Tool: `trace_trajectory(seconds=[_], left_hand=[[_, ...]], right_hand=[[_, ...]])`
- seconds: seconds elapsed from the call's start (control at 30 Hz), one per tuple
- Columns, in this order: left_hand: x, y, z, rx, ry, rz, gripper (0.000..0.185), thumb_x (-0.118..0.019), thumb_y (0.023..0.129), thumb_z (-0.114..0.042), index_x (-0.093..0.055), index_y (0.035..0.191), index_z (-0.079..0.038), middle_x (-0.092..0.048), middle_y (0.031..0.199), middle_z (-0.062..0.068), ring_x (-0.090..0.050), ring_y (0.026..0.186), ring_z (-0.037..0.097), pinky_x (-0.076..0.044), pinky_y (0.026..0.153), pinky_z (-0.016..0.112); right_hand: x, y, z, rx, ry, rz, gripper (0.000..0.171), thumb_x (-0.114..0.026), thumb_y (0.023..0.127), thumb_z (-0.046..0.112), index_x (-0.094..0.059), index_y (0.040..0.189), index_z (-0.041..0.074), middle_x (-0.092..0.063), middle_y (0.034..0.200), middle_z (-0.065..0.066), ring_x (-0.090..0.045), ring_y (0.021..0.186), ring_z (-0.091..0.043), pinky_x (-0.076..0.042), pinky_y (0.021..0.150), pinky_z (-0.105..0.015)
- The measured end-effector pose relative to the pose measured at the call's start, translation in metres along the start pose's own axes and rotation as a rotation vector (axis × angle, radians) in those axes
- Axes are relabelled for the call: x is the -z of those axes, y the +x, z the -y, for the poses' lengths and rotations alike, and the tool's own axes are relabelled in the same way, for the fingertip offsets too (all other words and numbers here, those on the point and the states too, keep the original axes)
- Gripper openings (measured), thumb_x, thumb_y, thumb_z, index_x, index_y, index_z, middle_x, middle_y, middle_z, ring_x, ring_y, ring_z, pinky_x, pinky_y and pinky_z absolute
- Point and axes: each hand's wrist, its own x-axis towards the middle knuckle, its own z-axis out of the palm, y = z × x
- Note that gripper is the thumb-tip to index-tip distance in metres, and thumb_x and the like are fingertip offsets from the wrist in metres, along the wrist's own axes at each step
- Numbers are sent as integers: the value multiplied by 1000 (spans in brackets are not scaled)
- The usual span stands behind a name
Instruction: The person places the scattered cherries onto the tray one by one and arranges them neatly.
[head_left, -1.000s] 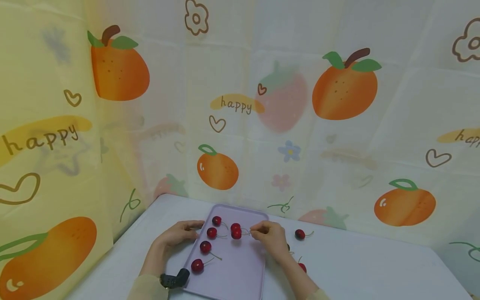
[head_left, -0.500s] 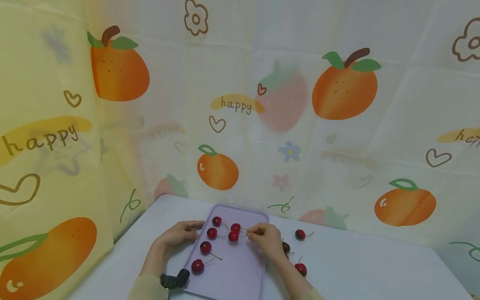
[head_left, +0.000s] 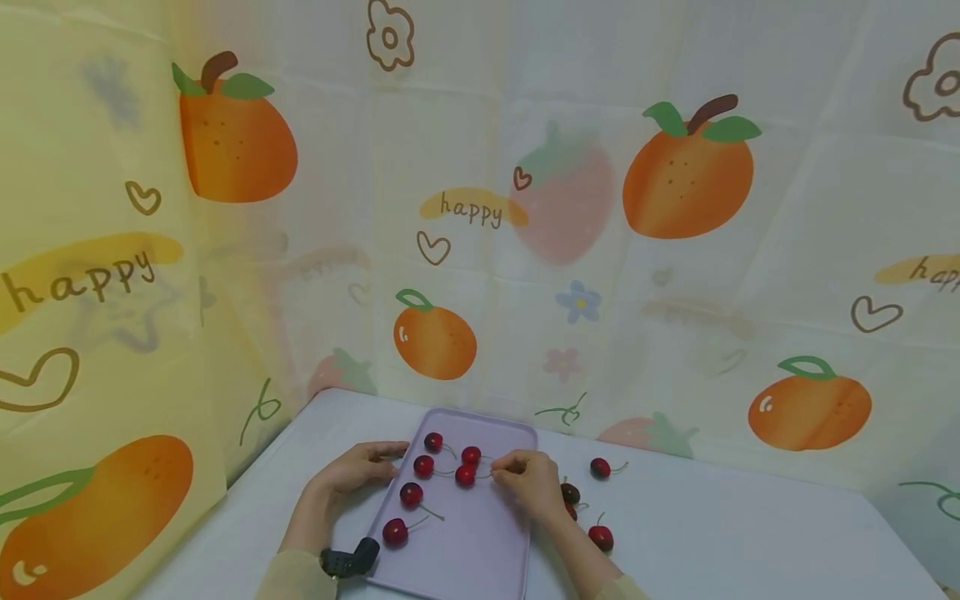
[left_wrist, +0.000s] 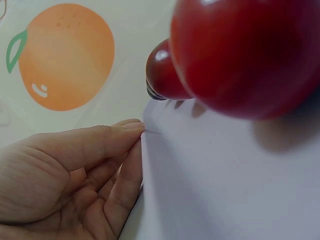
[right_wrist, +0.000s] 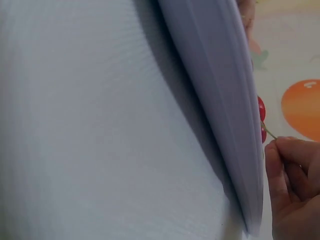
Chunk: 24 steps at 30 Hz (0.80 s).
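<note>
Fruit-print curtain (head_left: 675, 250) fills the bkgd behind a white table (head_left: 750, 533). Lilac tray (head_left: 472, 550) lies on it w/ six cherries; three more cherries (head_left: 600, 468) lie on the table just R of the tray. L hand (head_left: 352, 471) rests at the tray's L edge, fingers nearly straight, tips touching the rim (left_wrist: 142, 131), gripping nothing. R hand (head_left: 528, 482) sits over the tray's R side, thumb & forefinger pinching a thin stem (right_wrist: 268, 131). That stem's cherry (head_left: 466, 475) is on the tray, mid-upper area, touching a second cherry (head_left: 471, 455) behind it.
</note>
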Motion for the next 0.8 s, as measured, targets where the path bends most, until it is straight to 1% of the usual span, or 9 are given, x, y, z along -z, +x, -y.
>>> trace_trajectory(seconds=[0.23,0.4,0.63,0.8], left_hand=[[1,1,2,-3,14,5,47,-66,88,-10,-62,134,-12,-55,144,17,-46,130,36,-29,113,64],[1,1,2,4,-1,13,48,-66,88,-11,-62,135,-13,-55,145,17,-45,130,35,-29,114,63],[1,1,2,6,-19,17,48,-67,87,-10,-62,135,-13,-54,145,16,-44,130,34,-28,114,64],[1,1,1,10,-21,11,47,-66,87,-9,-63,134,-13,-55,145,16,-44,130,34,-28,114,63]], right_hand=[[-2,1,-5,9,-32,12,4,-77,80,9,-78,84,9,-78,83,-6,-60,72,-7,-47,64,-17],[-1,2,-7,-12,-20,16,5,-77,81,10,-79,85,10,-78,83,-7,-60,71,-6,-47,63,-18],[0,1,-7,-4,1,29,9,-76,82,8,-78,89,6,-78,86,-10,-63,73,-8,-49,63,-17],[1,1,-6,-19,9,23,10,-75,82,9,-78,91,5,-78,86,-10,-65,73,-8,-50,63,-17]])
